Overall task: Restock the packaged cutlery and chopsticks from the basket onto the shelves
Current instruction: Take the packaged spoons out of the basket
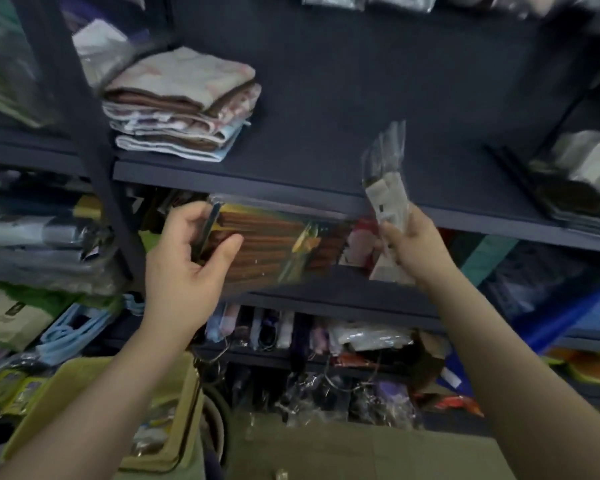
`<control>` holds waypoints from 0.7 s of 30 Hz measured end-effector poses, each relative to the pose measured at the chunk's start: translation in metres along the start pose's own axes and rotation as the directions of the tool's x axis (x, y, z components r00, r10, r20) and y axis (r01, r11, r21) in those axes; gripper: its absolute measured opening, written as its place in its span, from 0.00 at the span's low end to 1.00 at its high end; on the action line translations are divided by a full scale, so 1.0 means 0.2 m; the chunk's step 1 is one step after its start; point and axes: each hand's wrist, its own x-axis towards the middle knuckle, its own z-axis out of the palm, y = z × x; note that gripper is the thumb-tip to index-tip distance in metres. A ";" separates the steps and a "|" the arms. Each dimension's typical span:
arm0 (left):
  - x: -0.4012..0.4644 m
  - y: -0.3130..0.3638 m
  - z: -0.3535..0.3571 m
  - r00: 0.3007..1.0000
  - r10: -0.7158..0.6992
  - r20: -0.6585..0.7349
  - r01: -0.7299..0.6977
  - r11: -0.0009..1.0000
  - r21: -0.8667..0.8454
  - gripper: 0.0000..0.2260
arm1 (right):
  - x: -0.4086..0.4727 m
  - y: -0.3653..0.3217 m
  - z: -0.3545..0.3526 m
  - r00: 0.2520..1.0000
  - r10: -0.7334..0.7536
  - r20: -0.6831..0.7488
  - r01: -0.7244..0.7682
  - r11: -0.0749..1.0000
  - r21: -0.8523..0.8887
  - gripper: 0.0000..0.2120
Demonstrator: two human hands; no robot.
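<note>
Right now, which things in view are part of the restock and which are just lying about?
Job:
- chopstick pack, held by the left hand
- cutlery pack, gripped by the right hand
- basket
- dark shelf

Lying about:
- folded towels
- blue handled bags

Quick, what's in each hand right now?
Left hand: holding the chopstick pack.
Right hand: holding the clear cutlery packet.

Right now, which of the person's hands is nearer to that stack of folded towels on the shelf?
Left. The left hand grips the chopstick pack just below and slightly right of the folded towels. The right hand, holding a clear cutlery packet, is farther off to the right.
</note>
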 end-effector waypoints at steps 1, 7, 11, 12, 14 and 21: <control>0.03 0.04 0.01 1.000 0.020 0.018 -0.020 1.000 -0.009 0.16 | 0.07 -0.01 -0.05 0.998 -0.054 -0.014 0.052 0.992 -0.112 0.20; 0.21 0.13 0.07 0.991 0.055 0.123 -0.054 0.998 -0.015 0.16 | 0.47 -0.05 -0.11 0.993 -0.110 0.031 0.098 0.680 -0.726 0.14; 0.29 0.05 0.14 0.987 -0.039 0.154 0.044 0.999 -0.027 0.12 | 0.69 0.00 0.02 0.982 -0.069 0.173 0.184 0.514 -0.838 0.12; 0.30 0.03 0.15 0.986 -0.051 0.161 0.056 0.998 -0.029 0.12 | 0.72 0.01 0.05 0.979 -0.048 0.200 0.196 0.508 -0.839 0.14; 0.33 0.00 0.16 0.982 -0.061 0.180 0.070 0.997 -0.043 0.12 | 0.75 0.02 0.07 0.976 -0.066 0.205 0.209 0.532 -0.821 0.23; 0.35 0.00 0.23 0.947 -0.220 0.234 0.295 0.885 -0.361 0.11 | -0.01 0.04 -0.03 0.904 -0.294 -0.312 0.210 0.938 -0.276 0.24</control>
